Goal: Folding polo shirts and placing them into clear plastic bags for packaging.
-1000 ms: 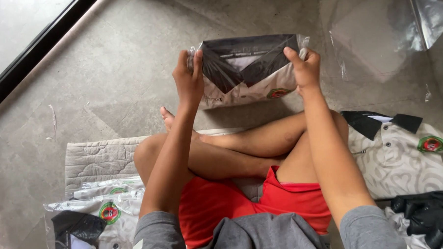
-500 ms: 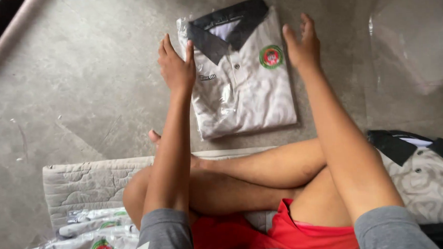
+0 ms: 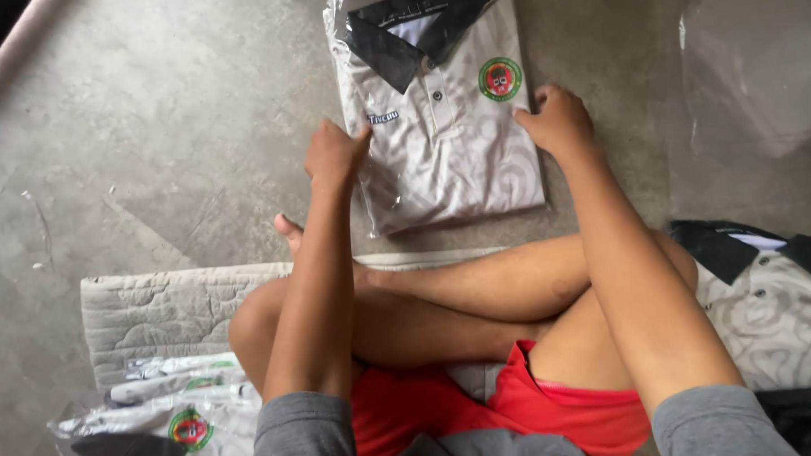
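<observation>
A folded white polo shirt (image 3: 443, 137) with a black collar and a round red-and-green badge lies flat on the grey floor inside a clear plastic bag. My left hand (image 3: 333, 156) grips the bag's left edge with curled fingers. My right hand (image 3: 556, 119) presses on the bag's right edge, just below the badge. I sit cross-legged in red shorts behind the shirt.
A quilted white mat (image 3: 157, 309) lies under my legs. Several bagged shirts (image 3: 174, 416) are stacked at the lower left. An unbagged shirt of the same kind (image 3: 777, 305) lies at the right. Empty clear plastic bags (image 3: 751, 72) lie at the upper right.
The shirt was held up folded in both hands, then laid flat on the floor. My hands have slid from its top corners down to its sides.
</observation>
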